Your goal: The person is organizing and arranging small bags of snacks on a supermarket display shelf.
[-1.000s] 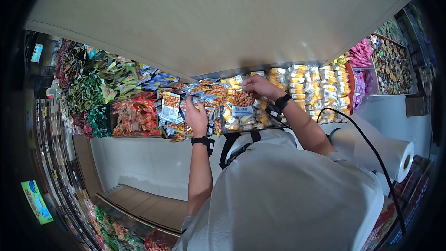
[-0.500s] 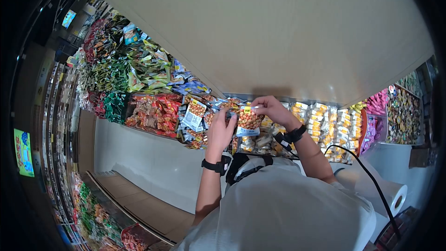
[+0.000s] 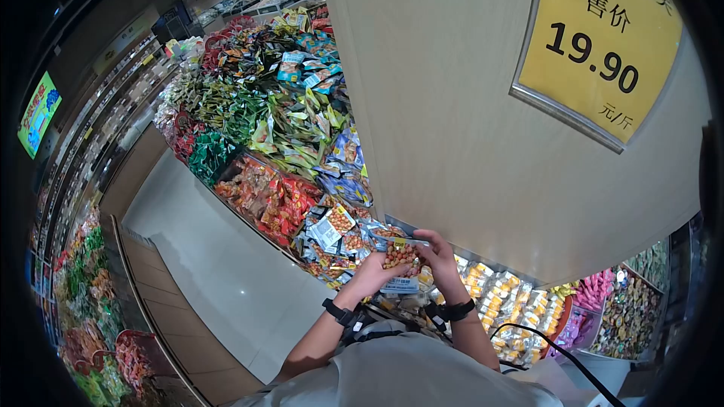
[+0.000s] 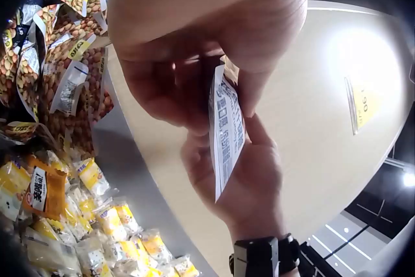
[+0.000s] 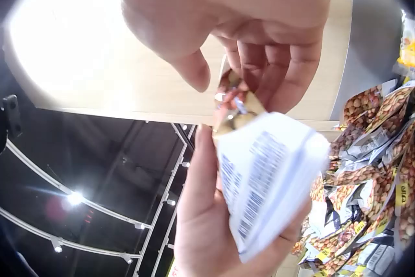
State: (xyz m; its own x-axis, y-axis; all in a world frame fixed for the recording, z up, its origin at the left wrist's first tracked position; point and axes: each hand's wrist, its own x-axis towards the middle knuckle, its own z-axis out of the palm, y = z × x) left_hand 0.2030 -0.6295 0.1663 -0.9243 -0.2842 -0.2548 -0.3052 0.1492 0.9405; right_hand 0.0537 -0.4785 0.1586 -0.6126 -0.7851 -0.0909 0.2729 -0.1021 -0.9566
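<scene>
Both hands hold a snack packet (image 3: 400, 255) printed with round brown nuts, raised over the bins in the head view. Its white printed label (image 5: 262, 176) shows in the right wrist view, and the packet is nearly edge-on in the left wrist view. My left hand (image 3: 368, 277) grips the packet's left side, fingers curled about it. At the other side is my right hand (image 3: 445, 267), with its fingers curled behind the packet. Similar nut packets (image 3: 343, 237) lie heaped in the bin just beyond the left hand.
A pale panel (image 3: 445, 105) with a yellow price sign (image 3: 603, 45) rises right behind the bins. Small white-and-yellow packs (image 3: 505, 301) fill the bin at right; red packets (image 3: 279, 196) lie at left. A black cable (image 3: 566, 354) runs beside the right arm.
The head view has swung, bringing the price sign into sight. My left hand has come from the neighbouring packets to the held packet, and the hands have drawn together around it.
</scene>
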